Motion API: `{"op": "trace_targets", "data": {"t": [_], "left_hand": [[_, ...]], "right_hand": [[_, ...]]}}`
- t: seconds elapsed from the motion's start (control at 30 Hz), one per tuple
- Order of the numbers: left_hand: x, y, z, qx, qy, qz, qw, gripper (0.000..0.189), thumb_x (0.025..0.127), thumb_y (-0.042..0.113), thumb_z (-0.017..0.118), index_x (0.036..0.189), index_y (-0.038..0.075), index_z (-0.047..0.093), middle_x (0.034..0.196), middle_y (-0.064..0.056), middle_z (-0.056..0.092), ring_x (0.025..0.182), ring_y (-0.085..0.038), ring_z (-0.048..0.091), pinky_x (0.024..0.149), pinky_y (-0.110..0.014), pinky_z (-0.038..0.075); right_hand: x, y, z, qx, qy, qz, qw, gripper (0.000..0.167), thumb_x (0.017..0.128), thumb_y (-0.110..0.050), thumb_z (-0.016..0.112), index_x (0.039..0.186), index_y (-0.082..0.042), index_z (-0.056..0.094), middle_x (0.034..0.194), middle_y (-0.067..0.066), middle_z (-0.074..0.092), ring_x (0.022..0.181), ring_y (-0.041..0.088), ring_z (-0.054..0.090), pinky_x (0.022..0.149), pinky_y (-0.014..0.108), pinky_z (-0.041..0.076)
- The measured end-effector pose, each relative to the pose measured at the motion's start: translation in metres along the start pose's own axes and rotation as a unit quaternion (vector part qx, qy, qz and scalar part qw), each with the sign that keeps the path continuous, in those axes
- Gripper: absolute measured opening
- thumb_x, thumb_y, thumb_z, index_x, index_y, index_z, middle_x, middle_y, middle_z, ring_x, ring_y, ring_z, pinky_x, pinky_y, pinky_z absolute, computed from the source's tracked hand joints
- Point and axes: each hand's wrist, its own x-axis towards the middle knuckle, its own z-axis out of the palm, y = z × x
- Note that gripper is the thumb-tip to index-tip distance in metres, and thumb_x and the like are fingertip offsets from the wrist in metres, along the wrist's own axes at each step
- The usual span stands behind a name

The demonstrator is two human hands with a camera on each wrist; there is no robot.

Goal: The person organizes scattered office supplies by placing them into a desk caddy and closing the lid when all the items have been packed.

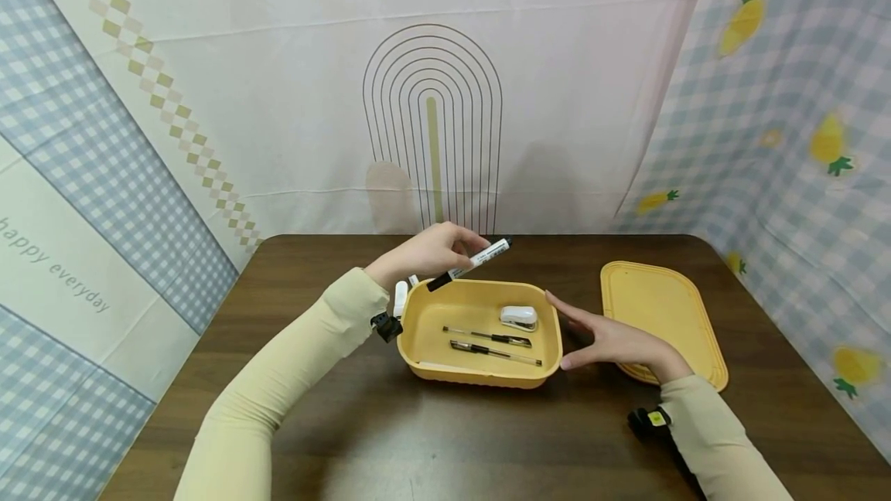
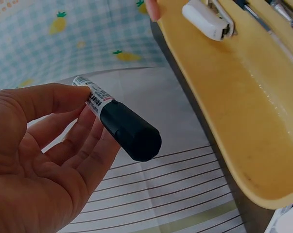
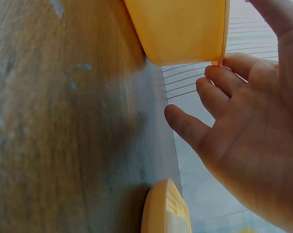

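Observation:
My left hand (image 1: 435, 250) pinches a marker (image 1: 480, 260) with a white barrel and black cap, above the far rim of a yellow plastic box (image 1: 428, 323). In the left wrist view the marker's black cap (image 2: 131, 131) points toward the camera, the barrel between thumb and fingers. With fingers spread and fairly straight, my right hand (image 1: 619, 345) reaches to the box's right end, fingertips right at the rim. Inside the box lie a small white stapler (image 1: 518, 318) and two pens with clear barrels, one pen (image 1: 487, 336) behind the other pen (image 1: 496, 352).
A yellow lid (image 1: 661, 311) lies flat on the brown wooden table (image 1: 390, 439), right of the box and partly behind my right hand. Small white objects (image 1: 401, 298) stand against the box's left side. A patterned cloth (image 1: 292, 99) hangs behind the table.

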Motion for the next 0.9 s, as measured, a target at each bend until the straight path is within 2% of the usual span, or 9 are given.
{"op": "trace_targets", "data": {"t": [0.23,0.63,0.9], "left_hand": [[0.003,-0.012,0.012,-0.002,-0.02,0.01,0.9997,0.04,0.093,0.002,0.064,0.132,0.005,0.066,0.108,-0.005,0.074,0.085,-0.013,0.067,0.073,-0.027,0.054],[0.006,-0.023,0.029,0.017,-0.041,-0.008,0.999,0.038,0.093,0.002,0.066,0.131,0.005,0.067,0.119,-0.006,0.071,0.096,-0.013,0.067,0.079,-0.027,0.055],[0.006,-0.027,0.039,0.021,-0.059,-0.014,0.9979,0.036,0.092,0.001,0.066,0.128,0.006,0.069,0.12,-0.006,0.07,0.097,-0.015,0.067,0.077,-0.027,0.056]], "right_hand": [[0.001,0.002,0.001,-0.001,0.002,0.001,1.0,0.103,0.09,-0.026,0.079,0.163,-0.03,0.007,0.168,0.013,0.003,0.148,0.048,0.012,0.114,0.065,0.02],[0.0,0.0,0.0,-0.007,0.006,0.008,0.9999,0.104,0.089,-0.028,0.079,0.163,-0.03,0.007,0.168,0.012,0.003,0.148,0.049,0.014,0.114,0.067,0.019],[0.0,0.0,0.0,-0.003,0.005,0.009,0.9999,0.103,0.089,-0.027,0.079,0.163,-0.03,0.007,0.168,0.011,0.002,0.149,0.047,0.012,0.114,0.066,0.017]]}}
